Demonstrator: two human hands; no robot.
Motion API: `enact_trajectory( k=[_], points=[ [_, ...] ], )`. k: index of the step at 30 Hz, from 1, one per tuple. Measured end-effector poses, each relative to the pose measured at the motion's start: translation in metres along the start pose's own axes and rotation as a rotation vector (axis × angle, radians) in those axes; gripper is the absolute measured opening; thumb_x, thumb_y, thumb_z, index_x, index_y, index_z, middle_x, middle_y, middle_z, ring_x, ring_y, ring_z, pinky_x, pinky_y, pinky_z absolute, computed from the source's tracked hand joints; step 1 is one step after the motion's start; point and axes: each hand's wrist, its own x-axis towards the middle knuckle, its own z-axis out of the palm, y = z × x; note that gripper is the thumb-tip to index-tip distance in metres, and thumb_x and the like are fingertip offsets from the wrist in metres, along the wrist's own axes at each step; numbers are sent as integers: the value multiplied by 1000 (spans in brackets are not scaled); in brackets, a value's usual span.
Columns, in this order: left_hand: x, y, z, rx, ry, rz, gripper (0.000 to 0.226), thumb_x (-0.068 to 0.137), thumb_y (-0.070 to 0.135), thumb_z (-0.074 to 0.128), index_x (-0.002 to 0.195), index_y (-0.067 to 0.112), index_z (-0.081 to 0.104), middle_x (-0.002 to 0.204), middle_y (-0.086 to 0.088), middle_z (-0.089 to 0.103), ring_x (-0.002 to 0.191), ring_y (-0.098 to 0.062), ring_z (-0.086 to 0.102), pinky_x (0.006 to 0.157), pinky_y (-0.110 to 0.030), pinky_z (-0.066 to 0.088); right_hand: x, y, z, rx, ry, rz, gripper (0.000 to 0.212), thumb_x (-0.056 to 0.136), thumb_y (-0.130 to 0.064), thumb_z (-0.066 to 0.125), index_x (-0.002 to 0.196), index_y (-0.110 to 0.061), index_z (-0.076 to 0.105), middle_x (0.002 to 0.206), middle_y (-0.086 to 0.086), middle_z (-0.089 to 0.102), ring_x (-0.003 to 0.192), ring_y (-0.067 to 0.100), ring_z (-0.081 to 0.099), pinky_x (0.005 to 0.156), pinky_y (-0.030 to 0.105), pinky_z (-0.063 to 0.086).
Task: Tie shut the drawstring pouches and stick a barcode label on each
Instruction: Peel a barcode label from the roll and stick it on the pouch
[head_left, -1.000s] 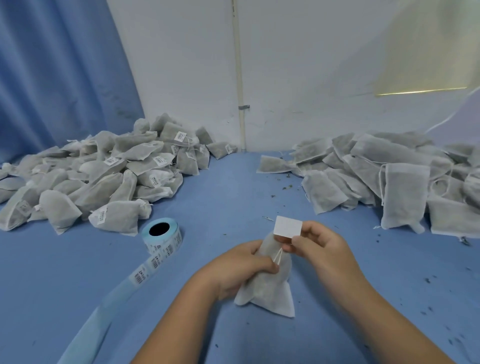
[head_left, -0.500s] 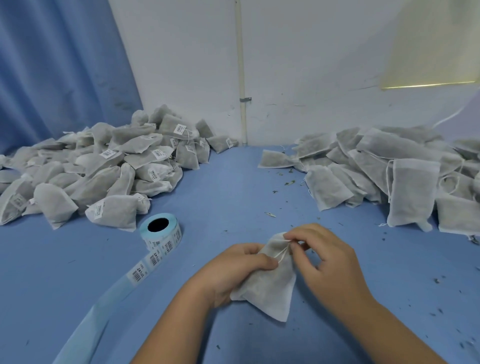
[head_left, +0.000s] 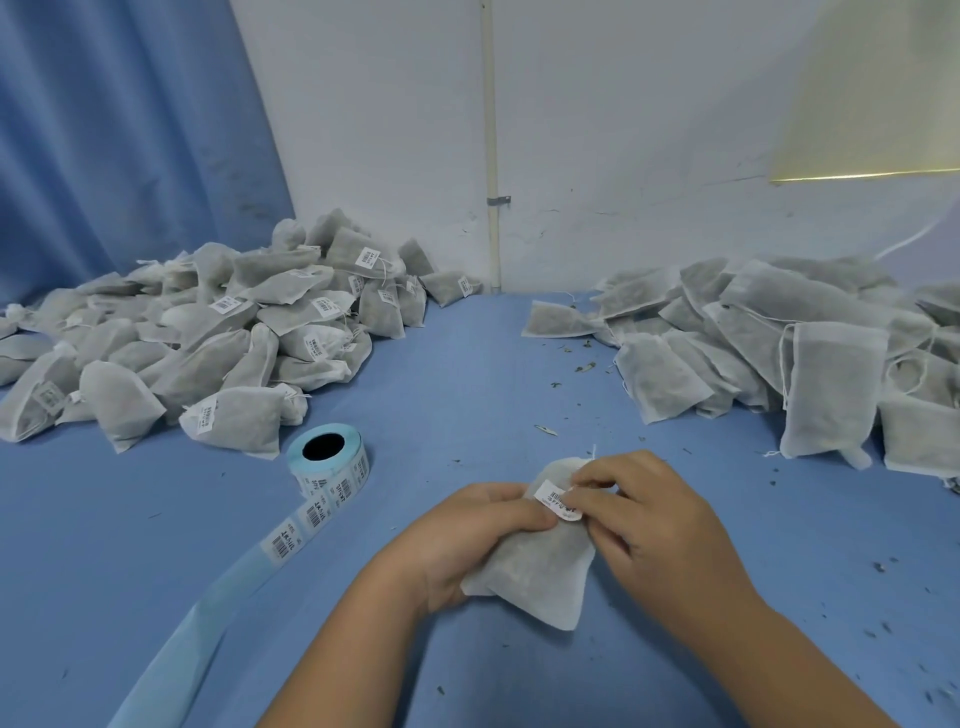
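A grey drawstring pouch (head_left: 540, 577) lies on the blue table in front of me. My left hand (head_left: 467, 540) grips its neck from the left. My right hand (head_left: 639, 514) pinches a white barcode label (head_left: 558, 498) against the pouch's top, folded over the string. A short string end sticks up above the pouch's top. A blue roll of barcode labels (head_left: 327, 462) stands to the left, its backing strip trailing toward me.
A heap of tied, labelled pouches (head_left: 208, 343) fills the back left. A pile of flat, unlabelled pouches (head_left: 769, 353) spreads across the back right. Dark crumbs dot the blue table (head_left: 457, 395). A white wall and a blue curtain stand behind.
One second ago my right hand held the label up above the pouch. It has since come down, and the label now sits on the pouch's top under my fingers.
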Motion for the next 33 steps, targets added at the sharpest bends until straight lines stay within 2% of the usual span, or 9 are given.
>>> enact_trajectory(
  k=[6, 10, 13, 16, 19, 22, 24, 29, 33],
  points=[
    [0, -1, 0, -83, -48, 29, 25, 77, 17, 66, 100, 9, 73, 98, -12, 69, 88, -23, 67, 76, -29, 52, -2, -2, 0, 8, -121, 7, 34, 68, 3, 72, 95, -16, 74, 93, 1, 66, 78, 25, 62, 59, 36, 52],
    [3, -4, 4, -29, 145, 87, 29, 80, 27, 70, 103, 9, 71, 98, -10, 73, 86, -21, 69, 73, -29, 53, -3, -6, -2, 98, -134, 95, 38, 72, -2, 60, 101, -23, 75, 100, -4, 63, 88, 15, 56, 69, 26, 48],
    [4, -6, 8, 83, 227, 144, 25, 84, 29, 70, 104, 15, 71, 99, -6, 75, 87, -18, 70, 75, -30, 52, -3, -13, -2, 379, -57, 383, 26, 83, -10, 61, 99, -27, 73, 100, -14, 58, 93, 3, 54, 78, 15, 42],
    [2, -5, 11, 132, 207, 207, 35, 79, 37, 68, 108, 18, 70, 104, -8, 74, 94, -21, 70, 81, -34, 53, 0, -16, -1, 568, 10, 741, 25, 77, -25, 76, 97, -34, 63, 95, -15, 57, 84, -1, 58, 69, 11, 44],
    [0, -7, 13, 124, 164, 254, 33, 81, 36, 67, 108, 17, 69, 107, -11, 73, 95, -23, 70, 86, -37, 53, 5, -16, -4, 866, -70, 991, 32, 73, -26, 79, 100, -26, 62, 80, -5, 69, 67, 4, 66, 60, 15, 47],
    [1, -9, 15, 109, 170, 283, 32, 81, 35, 65, 105, 15, 69, 100, -8, 74, 91, -20, 69, 83, -35, 53, 6, -15, -9, 1004, -160, 984, 12, 74, -21, 78, 84, -19, 72, 75, 3, 74, 66, 14, 70, 58, 19, 51],
    [3, -10, 19, 87, 186, 289, 34, 81, 38, 63, 102, 12, 68, 91, -3, 73, 84, -17, 67, 78, -30, 53, 5, -14, -10, 1029, -165, 966, 6, 74, -19, 78, 78, -19, 73, 76, 7, 75, 68, 18, 70, 61, 23, 55],
    [6, -13, 25, 126, 261, 324, 32, 80, 45, 62, 90, 15, 68, 78, 3, 70, 72, -12, 65, 66, -25, 51, 3, -11, -11, 1100, -178, 979, 19, 63, -28, 82, 74, -15, 73, 78, 12, 74, 70, 22, 71, 64, 26, 56],
    [6, -13, 29, 14, 257, 360, 27, 80, 44, 61, 76, 20, 71, 76, -2, 70, 71, -15, 64, 66, -27, 51, 4, -9, -9, 1438, -181, 1044, 25, 62, -20, 80, 79, -3, 73, 90, 25, 71, 80, 32, 70, 70, 34, 58]
  ],
)
